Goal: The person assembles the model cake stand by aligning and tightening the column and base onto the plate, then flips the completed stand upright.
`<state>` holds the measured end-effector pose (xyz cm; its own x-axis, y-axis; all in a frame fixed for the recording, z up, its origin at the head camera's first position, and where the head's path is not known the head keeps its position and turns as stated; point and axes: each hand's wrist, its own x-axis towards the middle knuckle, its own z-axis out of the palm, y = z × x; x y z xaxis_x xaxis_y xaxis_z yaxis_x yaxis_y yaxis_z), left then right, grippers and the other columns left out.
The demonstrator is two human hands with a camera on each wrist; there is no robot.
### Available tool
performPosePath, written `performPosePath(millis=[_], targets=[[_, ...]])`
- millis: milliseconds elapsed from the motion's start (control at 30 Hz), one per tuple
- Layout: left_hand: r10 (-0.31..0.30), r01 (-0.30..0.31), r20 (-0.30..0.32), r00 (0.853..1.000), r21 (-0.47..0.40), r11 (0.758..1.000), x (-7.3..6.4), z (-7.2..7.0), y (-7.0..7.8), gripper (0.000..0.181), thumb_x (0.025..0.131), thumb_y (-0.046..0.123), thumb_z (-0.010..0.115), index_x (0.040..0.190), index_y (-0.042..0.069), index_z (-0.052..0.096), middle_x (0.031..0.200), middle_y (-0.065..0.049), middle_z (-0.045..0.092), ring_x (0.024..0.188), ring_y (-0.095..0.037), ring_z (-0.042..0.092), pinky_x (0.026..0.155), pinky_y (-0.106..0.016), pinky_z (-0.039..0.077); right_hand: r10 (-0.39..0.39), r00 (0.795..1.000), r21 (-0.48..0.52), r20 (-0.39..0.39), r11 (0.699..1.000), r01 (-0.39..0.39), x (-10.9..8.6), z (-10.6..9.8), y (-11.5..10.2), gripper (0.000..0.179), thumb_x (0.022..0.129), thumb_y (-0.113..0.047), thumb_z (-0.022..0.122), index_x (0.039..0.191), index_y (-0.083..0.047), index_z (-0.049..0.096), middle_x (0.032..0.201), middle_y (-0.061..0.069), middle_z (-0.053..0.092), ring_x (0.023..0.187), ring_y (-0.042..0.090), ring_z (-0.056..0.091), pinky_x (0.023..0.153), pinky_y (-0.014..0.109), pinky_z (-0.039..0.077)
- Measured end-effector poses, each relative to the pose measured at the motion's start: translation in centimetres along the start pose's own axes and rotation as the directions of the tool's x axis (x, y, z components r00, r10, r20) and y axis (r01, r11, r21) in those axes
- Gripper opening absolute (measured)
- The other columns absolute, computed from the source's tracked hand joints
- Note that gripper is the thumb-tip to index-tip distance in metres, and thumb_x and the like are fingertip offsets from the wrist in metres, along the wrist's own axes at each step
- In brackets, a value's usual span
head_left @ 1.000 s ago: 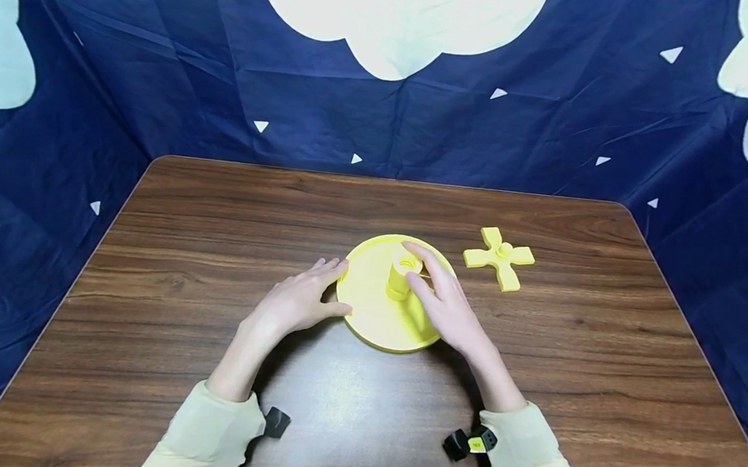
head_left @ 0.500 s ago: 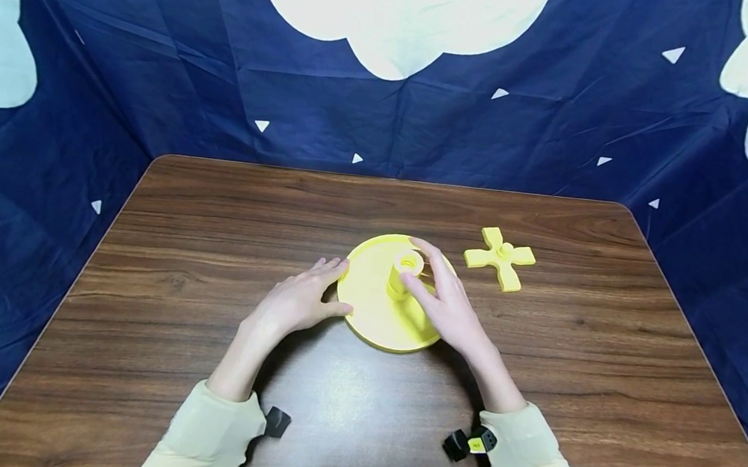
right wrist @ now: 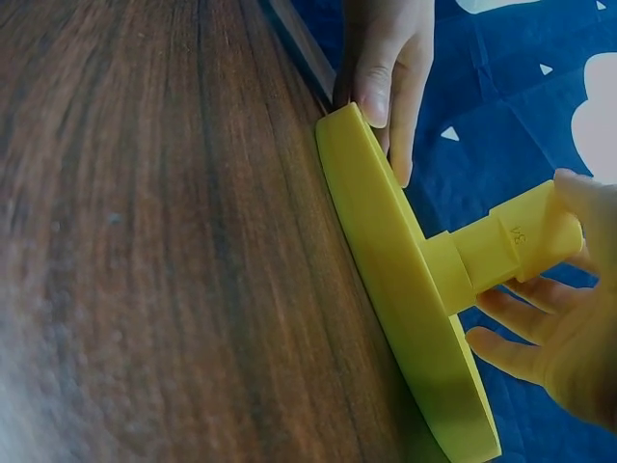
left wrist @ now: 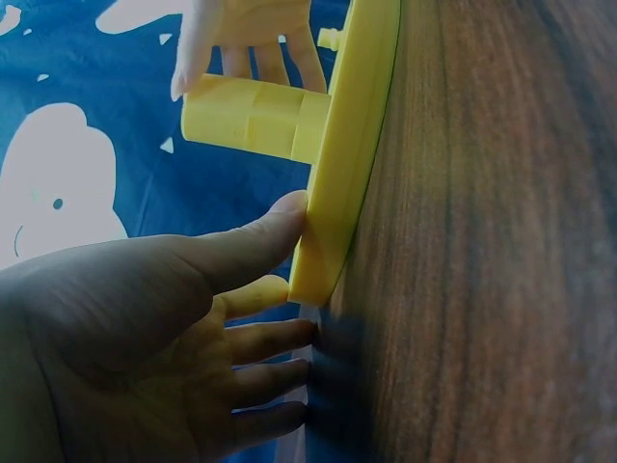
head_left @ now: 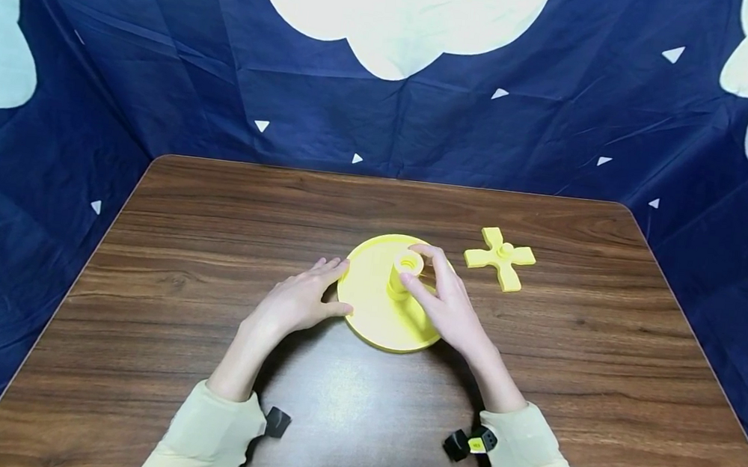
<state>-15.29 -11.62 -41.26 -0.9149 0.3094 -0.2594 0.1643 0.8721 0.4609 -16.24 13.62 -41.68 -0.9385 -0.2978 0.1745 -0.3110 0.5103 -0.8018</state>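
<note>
A dark blue backdrop (head_left: 332, 109) with white clouds and small white triangles encloses the far, left and right edges of your tabletop (head_left: 190, 321), which is brown with a wood grain. Your pale left sleeve (head_left: 202, 435) and right sleeve (head_left: 538, 460) extend over it from the near side. A round yellow disc (head_left: 368, 293) lies flat midway between the left and right edges, set in from the far edge; it has a low raised rim.

Your left hand (head_left: 296, 300) is at the disc's left side, fingers nearly straight and loosely spread, thumb resting on the rim. Your right hand (head_left: 444, 308) is partly closed: thumb and forefinger bend round the upper end of the yellow column (right wrist: 506, 246). Its other fingers spread lower down; you cannot tell whether they touch it.

A yellow four-armed cross (head_left: 497, 262) lies towards the far right corner, near the disc but apart from it, its central peg (head_left: 505, 249) upward. The column stands upright on the disc, stepped in profile, with an open top and a small marking too unclear to read.
</note>
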Motion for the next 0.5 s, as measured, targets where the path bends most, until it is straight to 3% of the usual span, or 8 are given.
performPosePath(millis=[167,267,500], targets=[[0.001,-0.001,0.004,1.0,-0.001,1.0,-0.01,-0.04,0.02,0.077,0.086,0.054,0.059,0.15,0.025,0.027,0.157,-0.003,0.026,0.147,-0.026,0.02,0.106,-0.066,0.027,0.003,1.0,0.002,0.016,1.0,-0.003,-0.07,-0.06,-0.12,0.052,0.095,-0.046,0.048,0.144,-0.036,0.032,0.147,-0.004,0.041,0.134,0.013,0.04,0.108,0.044,0.036],[0.003,-0.003,0.001,1.0,-0.001,1.0,-0.01,-0.05,0.01,0.077,0.086,0.053,0.059,0.15,0.025,0.027,0.157,-0.003,0.026,0.147,-0.026,0.02,0.106,-0.067,0.027,0.0,1.0,-0.007,0.02,1.0,0.0,-0.05,-0.07,-0.15,0.047,0.097,-0.045,0.046,0.142,-0.034,0.036,0.145,-0.009,0.042,0.134,0.009,0.039,0.11,0.042,0.035],[-0.003,0.003,0.008,1.0,-0.002,1.0,0.0,-0.02,0.0,0.077,0.086,0.054,0.059,0.15,0.025,0.027,0.157,-0.003,0.026,0.147,-0.026,0.019,0.107,-0.066,0.026,0.006,1.0,0.001,0.006,1.0,-0.006,0.03,0.03,0.03,0.044,0.093,-0.049,0.05,0.134,-0.031,0.044,0.135,-0.012,0.049,0.124,0.007,0.047,0.1,0.043,0.044]])
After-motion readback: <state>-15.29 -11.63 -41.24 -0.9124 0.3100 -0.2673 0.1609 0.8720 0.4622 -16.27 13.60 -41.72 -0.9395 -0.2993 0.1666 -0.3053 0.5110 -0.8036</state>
